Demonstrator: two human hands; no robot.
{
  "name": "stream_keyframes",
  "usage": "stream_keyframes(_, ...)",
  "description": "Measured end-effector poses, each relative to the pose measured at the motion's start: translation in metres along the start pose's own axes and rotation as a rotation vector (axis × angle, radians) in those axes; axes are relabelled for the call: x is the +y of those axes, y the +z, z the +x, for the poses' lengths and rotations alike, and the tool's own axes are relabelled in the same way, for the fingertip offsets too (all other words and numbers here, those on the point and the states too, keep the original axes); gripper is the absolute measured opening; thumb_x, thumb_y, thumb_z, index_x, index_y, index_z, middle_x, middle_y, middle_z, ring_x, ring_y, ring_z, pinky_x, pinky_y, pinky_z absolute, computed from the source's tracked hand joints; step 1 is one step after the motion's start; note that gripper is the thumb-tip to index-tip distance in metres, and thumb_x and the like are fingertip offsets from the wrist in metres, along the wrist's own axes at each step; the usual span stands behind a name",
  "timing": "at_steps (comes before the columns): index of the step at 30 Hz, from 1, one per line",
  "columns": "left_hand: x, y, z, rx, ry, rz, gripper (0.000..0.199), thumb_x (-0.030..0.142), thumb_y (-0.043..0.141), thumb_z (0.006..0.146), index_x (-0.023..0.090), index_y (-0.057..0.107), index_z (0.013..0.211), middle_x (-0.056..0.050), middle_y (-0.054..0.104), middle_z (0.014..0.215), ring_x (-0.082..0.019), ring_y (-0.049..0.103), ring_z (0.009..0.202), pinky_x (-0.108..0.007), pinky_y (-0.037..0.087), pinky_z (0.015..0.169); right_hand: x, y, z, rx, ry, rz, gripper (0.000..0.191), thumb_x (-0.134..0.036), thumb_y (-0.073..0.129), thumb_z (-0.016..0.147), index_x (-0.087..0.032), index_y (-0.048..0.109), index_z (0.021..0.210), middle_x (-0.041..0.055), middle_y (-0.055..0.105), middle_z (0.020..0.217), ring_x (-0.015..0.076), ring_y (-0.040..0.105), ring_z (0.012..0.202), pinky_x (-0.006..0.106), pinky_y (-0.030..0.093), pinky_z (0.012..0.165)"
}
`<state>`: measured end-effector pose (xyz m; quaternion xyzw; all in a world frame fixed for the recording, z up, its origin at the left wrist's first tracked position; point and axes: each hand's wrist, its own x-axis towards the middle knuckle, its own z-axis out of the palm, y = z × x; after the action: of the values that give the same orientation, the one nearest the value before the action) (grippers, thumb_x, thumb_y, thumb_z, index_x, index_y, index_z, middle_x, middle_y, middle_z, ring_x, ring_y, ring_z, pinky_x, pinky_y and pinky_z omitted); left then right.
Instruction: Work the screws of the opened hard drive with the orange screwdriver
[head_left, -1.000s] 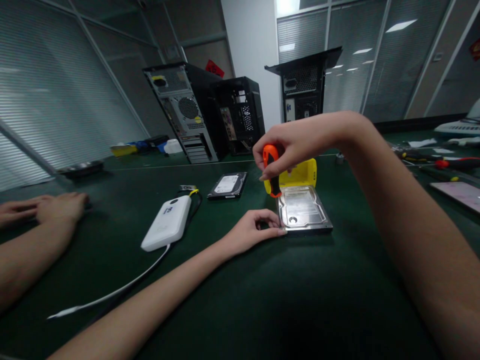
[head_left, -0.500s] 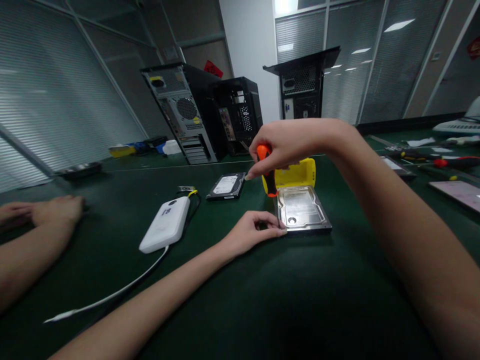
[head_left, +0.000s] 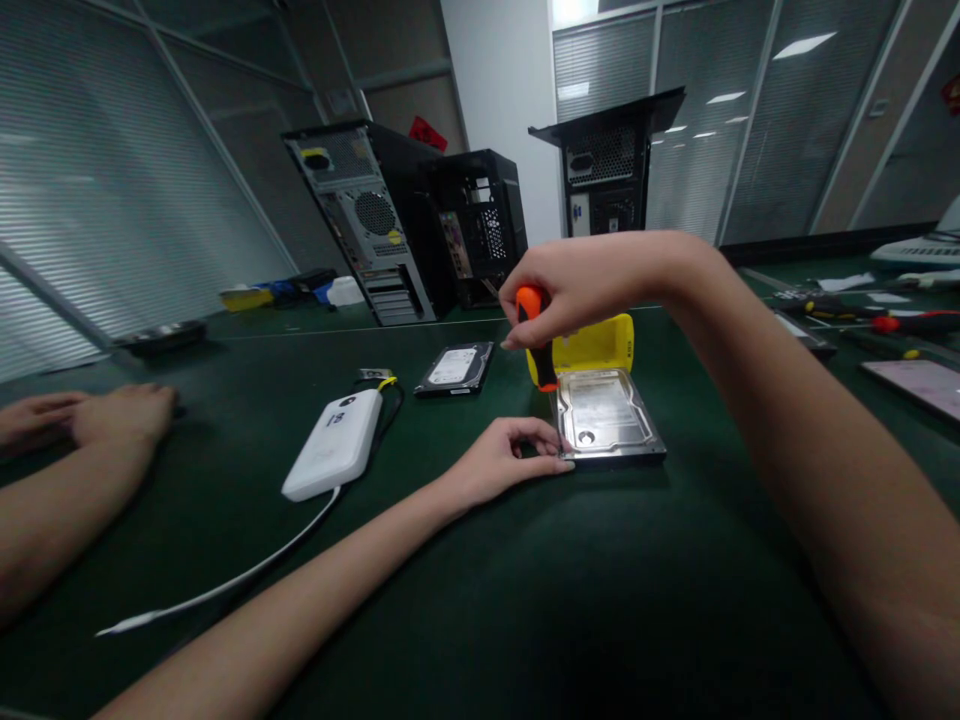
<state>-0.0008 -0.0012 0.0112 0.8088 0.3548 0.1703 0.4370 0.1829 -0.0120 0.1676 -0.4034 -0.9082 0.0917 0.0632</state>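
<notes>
The right hand is wrapped around the orange-and-black screwdriver, which points down at the near left corner of the silver hard drive lying flat on the green tabletop. The left hand has thumb and fingertips at that corner, though whether they pinch it I cannot tell. A yellow case stands just behind the drive, and a second hard drive lies off to the left.

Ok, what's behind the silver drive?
A yellow case. The right hand and screwdriver cover part of its left side; anything low behind the drive is hidden.
</notes>
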Motion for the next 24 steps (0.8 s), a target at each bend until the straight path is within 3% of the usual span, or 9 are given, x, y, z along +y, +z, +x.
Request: stream_keyframes(24,0.0006,0.0019,-0.0012,0.036,0.004,0.054,0.027,0.040,0.071,0.075,0.016,0.068,0.087,-0.002,0.066,0.084,-0.016,0.057,0.077,-0.027,0.038,0.068,-0.0002,-0.0009,-0.0006,-0.002,0.001,0.014,0.030,-0.039,0.060,0.083,-0.012,0.065,0.094,0.0047,0.063,0.086,0.0111,0.054,0.073,0.022,0.039,0.061)
